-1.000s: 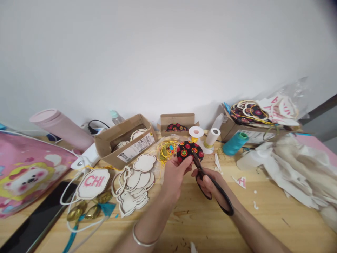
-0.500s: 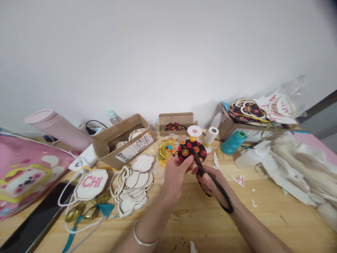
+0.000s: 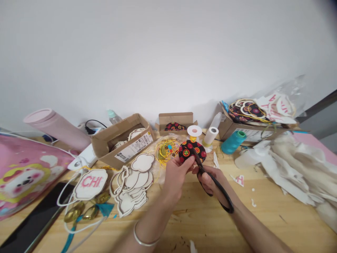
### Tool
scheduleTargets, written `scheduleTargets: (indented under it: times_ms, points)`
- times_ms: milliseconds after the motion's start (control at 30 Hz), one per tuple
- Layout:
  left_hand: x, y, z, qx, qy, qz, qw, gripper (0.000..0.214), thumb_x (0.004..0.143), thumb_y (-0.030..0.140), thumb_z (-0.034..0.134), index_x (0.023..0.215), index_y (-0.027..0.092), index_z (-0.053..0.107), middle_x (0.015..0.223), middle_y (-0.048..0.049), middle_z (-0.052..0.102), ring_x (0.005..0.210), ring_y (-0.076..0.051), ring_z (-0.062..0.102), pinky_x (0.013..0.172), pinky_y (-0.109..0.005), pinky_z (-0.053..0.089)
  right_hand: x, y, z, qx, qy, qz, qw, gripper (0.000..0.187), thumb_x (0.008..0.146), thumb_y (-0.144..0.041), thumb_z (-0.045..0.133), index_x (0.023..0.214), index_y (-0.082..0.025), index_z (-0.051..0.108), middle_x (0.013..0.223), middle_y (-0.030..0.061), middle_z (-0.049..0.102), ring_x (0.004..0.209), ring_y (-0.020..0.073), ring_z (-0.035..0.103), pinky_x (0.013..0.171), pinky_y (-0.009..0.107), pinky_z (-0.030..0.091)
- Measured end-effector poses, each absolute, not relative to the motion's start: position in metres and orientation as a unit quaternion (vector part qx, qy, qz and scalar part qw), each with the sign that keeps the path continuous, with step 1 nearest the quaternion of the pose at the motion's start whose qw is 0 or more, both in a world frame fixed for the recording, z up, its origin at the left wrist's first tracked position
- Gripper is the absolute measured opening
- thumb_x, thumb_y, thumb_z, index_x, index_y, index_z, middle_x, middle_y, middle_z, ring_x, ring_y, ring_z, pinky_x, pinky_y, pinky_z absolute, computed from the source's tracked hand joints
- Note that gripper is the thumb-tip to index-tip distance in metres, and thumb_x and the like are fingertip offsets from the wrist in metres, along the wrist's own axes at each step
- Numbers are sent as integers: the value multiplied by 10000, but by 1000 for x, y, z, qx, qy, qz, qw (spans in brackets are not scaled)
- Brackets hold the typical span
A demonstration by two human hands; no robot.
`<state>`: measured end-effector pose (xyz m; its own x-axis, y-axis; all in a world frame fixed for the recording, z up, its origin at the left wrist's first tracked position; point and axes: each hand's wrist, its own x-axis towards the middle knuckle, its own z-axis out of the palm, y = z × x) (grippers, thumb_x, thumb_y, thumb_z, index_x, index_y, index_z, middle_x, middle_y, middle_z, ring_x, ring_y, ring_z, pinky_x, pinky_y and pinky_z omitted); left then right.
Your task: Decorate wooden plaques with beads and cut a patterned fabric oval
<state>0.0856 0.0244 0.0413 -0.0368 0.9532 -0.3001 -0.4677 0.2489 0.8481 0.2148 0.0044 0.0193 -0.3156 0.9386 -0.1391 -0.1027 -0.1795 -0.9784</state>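
Note:
My left hand [image 3: 177, 175] pinches the lower edge of a round black fabric piece [image 3: 190, 150] patterned with red and yellow flowers, held up above the wooden table [image 3: 263, 218]. My right hand [image 3: 210, 181] grips black scissors [image 3: 213, 184] through the handle loops. The scissor blades lie across the right side of the fabric piece. A silver bracelet circles my left wrist.
White cloud-shaped cutouts [image 3: 134, 182] and a "CHI" tag [image 3: 91, 182] lie left of my hands. Cardboard boxes [image 3: 123, 140] stand at the back, with thread spools [image 3: 233, 142], yellow cord [image 3: 165, 149], a pink bag [image 3: 23, 175], a phone [image 3: 34, 221] and white fabric [image 3: 295, 165] around.
My hands, the fabric piece and the scissors have barely shifted; the view has moved slightly. The grip on both is the same.

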Motion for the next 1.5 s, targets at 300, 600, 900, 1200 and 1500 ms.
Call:
scheduleTargets:
  times_ms: [300, 600, 900, 1200, 1500]
  points:
    - [87, 24, 44, 260, 460, 553, 645, 193, 594, 284, 784, 611, 121, 681, 536, 18, 608, 485, -53, 472, 501, -182, 382, 215, 5, 20, -433, -493, 643, 395, 601, 695, -703, 588, 863, -126, 579, 564, -78, 266, 444, 44, 175, 386, 207, 120]
    - [83, 26, 44, 260, 476, 539, 645, 194, 573, 282, 795, 602, 122, 689, 559, 14, 618, 529, -58, 487, 549, -186, 408, 217, 4, 25, -439, -493, 646, 384, 624, 665, -727, 592, 842, -129, 575, 559, -79, 258, 438, 41, 168, 389, 212, 98]
    - [77, 27, 45, 283, 467, 517, 659, 215, 570, 298, 804, 615, 127, 683, 567, 11, 617, 540, -65, 495, 582, -202, 420, 219, 4, 29, -440, -503, 645, 370, 627, 654, -730, 599, 817, -125, 584, 524, -90, 228, 436, 40, 144, 391, 213, 74]
    - [71, 29, 45, 306, 486, 495, 652, 215, 551, 297, 808, 590, 121, 690, 554, -10, 638, 519, -71, 506, 552, -205, 405, 223, 5, 30, -445, -516, 642, 351, 612, 650, -732, 599, 785, -135, 587, 505, -88, 246, 417, 36, 153, 379, 215, 74]
    - [66, 31, 44, 335, 482, 480, 652, 166, 593, 279, 787, 611, 134, 710, 559, -6, 644, 520, -67, 506, 545, -198, 399, 225, 8, 32, -427, -539, 640, 343, 587, 647, -742, 591, 729, -163, 531, 496, -91, 252, 406, 38, 174, 369, 213, 103]
